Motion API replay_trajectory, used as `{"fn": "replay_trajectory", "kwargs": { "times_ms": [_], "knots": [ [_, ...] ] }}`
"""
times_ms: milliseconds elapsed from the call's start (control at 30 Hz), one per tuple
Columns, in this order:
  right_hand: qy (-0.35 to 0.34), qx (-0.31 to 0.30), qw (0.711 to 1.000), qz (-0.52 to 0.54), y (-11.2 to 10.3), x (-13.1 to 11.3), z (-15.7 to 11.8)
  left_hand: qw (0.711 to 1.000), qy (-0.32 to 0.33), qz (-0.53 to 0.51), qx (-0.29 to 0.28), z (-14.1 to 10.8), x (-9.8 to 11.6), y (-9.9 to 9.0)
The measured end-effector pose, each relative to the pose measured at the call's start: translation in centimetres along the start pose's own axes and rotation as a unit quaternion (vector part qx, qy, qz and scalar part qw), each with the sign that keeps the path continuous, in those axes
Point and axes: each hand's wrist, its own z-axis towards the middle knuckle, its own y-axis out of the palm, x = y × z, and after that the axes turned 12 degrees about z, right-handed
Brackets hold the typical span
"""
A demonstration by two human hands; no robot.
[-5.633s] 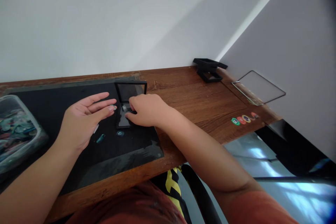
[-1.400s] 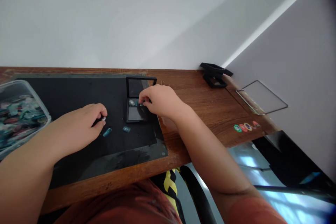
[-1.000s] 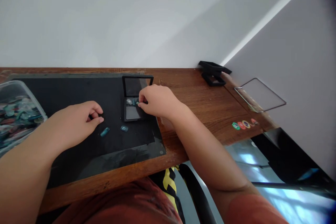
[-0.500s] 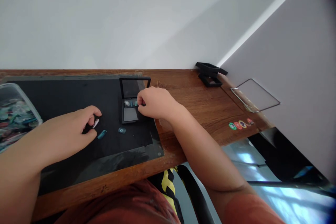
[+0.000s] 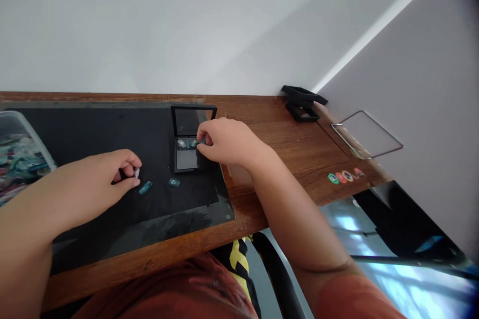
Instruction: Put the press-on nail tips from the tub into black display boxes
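A small black case (image 5: 187,159) stands open on the black mat (image 5: 112,132), its lid tilted up at the back. Several pale and teal pieces (image 5: 187,143) lie in a row in its upper compartment. My right hand (image 5: 220,140) reaches in from the right, fingertips closed together at the right end of that row; what they pinch is hidden. My left hand (image 5: 116,174) has thumb and fingers closed on a small pale piece (image 5: 136,173). Beside it on the mat lies a teal piece (image 5: 145,188), and farther right a bluish piece with a heart mark (image 5: 174,182).
A clear plastic tub (image 5: 45,149) full of colourful pieces is at the far left. Black frames (image 5: 302,111) stand at the back right. Round stickers (image 5: 341,177) and a thin metal frame (image 5: 385,153) are farther right. The wooden edge (image 5: 157,254) runs nearest my body.
My left thumb and fingers have closed on the pale piece that lay between them. My right hand stays at the case, its fingertips now closer together. The view has shifted slightly.
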Motion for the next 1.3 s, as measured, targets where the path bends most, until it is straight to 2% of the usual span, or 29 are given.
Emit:
{"fn": "replay_trajectory", "kwargs": {
  "times_ms": [133, 300, 467, 567, 667, 900, 1000, 1133, 1300],
  "knots": [
    [-0.003, 0.011, 1.0, 0.006, -0.1, 0.0, -0.2, 0.998, -0.015, 0.048, -0.048, 0.1, 0.2, -0.1],
    [-0.019, 0.017, 1.0, 0.015, 0.3, -0.4, -0.2, 0.998, -0.012, 0.049, -0.041, 0.2, 0.4, -0.3],
    [-0.067, 0.021, 0.997, 0.041, 0.6, -0.4, -0.1, 0.998, -0.035, 0.023, -0.044, 0.2, 0.6, -0.8],
    [-0.104, 0.037, 0.992, 0.059, 0.6, -0.3, 0.0, 0.999, -0.045, -0.03, 0.002, 0.2, 1.0, -0.9],
    [-0.15, 0.043, 0.984, 0.083, 0.8, -0.6, 0.0, 0.99, -0.039, -0.13, 0.051, 0.3, 1.6, -0.8],
    [-0.276, 0.033, 0.95, 0.14, 1.6, -1.5, -0.4, 0.941, 0.038, -0.319, 0.105, 0.6, 2.6, 0.0],
    [-0.303, 0.023, 0.94, 0.158, 2.0, -1.4, -0.4, 0.922, 0.062, -0.369, 0.1, 0.6, 2.7, 0.2],
    [-0.327, 0.028, 0.927, 0.181, 2.1, -1.3, -0.3, 0.915, 0.072, -0.39, 0.078, 0.5, 3.0, 0.1],
    [-0.31, 0.013, 0.934, 0.176, 1.3, -1.6, -0.5, 0.913, 0.059, -0.401, 0.049, 0.3, 3.4, -0.5]
  ]
}}
